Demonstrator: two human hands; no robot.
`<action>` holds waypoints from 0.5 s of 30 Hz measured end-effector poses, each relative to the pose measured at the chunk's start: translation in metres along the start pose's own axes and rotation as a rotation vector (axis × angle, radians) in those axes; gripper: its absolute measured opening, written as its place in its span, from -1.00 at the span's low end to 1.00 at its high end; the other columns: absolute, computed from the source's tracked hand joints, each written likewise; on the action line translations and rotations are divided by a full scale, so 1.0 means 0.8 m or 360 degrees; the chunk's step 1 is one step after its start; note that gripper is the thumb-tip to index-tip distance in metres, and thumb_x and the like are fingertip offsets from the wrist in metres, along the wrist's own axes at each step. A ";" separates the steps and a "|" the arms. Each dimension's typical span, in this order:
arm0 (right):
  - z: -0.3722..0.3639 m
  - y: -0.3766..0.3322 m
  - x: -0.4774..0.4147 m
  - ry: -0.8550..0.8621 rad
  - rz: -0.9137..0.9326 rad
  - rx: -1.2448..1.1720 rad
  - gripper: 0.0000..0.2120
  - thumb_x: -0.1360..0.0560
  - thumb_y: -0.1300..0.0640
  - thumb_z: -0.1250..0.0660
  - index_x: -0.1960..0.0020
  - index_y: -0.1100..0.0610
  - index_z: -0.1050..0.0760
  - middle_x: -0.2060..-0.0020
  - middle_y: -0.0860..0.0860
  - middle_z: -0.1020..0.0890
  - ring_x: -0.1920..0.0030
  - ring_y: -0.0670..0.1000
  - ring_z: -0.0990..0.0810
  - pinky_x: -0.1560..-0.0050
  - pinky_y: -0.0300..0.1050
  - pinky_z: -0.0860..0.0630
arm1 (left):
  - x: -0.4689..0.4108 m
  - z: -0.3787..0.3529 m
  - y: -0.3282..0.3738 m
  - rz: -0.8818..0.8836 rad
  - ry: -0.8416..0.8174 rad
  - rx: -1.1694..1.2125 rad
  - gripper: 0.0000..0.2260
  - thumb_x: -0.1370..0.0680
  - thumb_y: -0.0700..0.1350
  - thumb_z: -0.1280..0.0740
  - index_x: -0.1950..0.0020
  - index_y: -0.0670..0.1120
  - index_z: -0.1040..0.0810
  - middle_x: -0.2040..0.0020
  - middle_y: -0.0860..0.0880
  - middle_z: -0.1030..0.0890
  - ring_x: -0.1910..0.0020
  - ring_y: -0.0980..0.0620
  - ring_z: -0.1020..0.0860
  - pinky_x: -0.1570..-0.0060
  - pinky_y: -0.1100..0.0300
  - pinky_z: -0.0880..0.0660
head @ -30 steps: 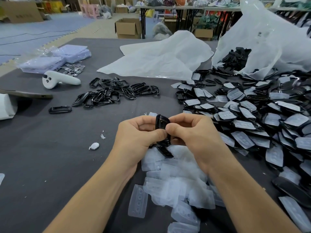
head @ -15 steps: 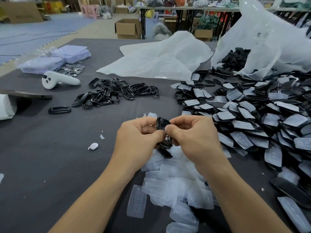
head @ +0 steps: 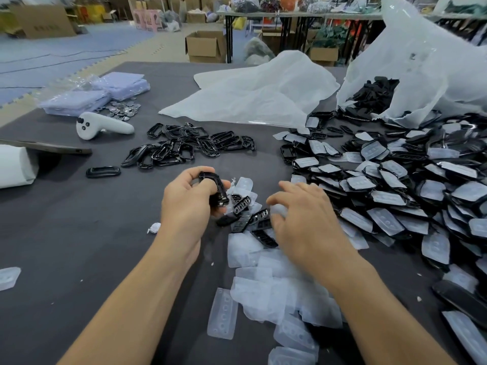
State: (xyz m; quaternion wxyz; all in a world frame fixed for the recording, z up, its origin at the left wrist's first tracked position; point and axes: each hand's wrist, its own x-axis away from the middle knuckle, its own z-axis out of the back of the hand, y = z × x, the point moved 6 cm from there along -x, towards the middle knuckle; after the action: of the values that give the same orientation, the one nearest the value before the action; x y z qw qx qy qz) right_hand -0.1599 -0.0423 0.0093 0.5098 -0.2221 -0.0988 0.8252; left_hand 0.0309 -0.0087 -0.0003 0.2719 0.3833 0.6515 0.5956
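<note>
Left of the clear pile (head: 276, 293), at its far end, the left grip (head: 189, 206) is curled tight round a black shell (head: 213, 189), held just above the surface (head: 79, 233). On the pile's far end lie loose black inserts (head: 253, 219). The right grip (head: 303, 222) hovers over them, fingers spread and loosely bent, holding nothing visible.

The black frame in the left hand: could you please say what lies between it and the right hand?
Head view: between the black frame and the right hand lie black button inserts and translucent covers.
</note>
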 end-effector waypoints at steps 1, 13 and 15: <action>0.003 0.004 0.000 0.0070 -0.0008 0.0008 -0.73 -0.58 0.13 -0.24 -0.16 0.03 -0.67 -0.29 0.05 -0.61 -0.34 0.06 -0.39 -0.44 -0.10 -0.03 | 0.000 -0.001 0.000 -0.0001 -0.0011 -0.0013 -0.74 -0.55 -0.38 -0.24 -0.02 -0.05 -0.59 0.19 -0.03 -0.76 0.41 0.15 -0.58 0.47 0.23 -0.54; 0.025 0.010 -0.001 0.0197 -0.0114 -0.0233 -0.84 -0.48 0.24 -0.50 0.16 -0.01 -0.63 -0.26 -0.03 -0.65 -0.36 -0.11 -0.38 -0.56 -0.14 0.07 | 0.010 -0.014 0.000 -0.0041 -0.0175 -0.0220 -0.72 -0.54 -0.40 -0.24 0.03 -0.05 -0.62 0.25 -0.02 -0.74 0.47 0.17 -0.52 0.55 0.27 -0.44; 0.030 0.014 -0.001 0.0253 -0.0216 -0.0477 -0.81 -0.47 0.23 -0.50 0.21 -0.04 -0.63 -0.20 -0.07 -0.67 -0.22 -0.22 -0.40 -0.57 -0.06 -0.09 | 0.010 -0.015 -0.001 -0.0039 -0.0192 -0.0237 -0.73 -0.54 -0.39 -0.26 0.04 -0.05 -0.63 0.26 -0.03 -0.73 0.47 0.15 -0.50 0.55 0.27 -0.42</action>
State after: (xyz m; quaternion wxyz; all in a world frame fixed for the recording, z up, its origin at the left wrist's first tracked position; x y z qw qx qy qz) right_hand -0.1796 -0.0468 0.0263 0.5318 -0.3529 -0.1949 0.7448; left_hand 0.0167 -0.0089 0.0014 0.3458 0.3892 0.5925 0.6147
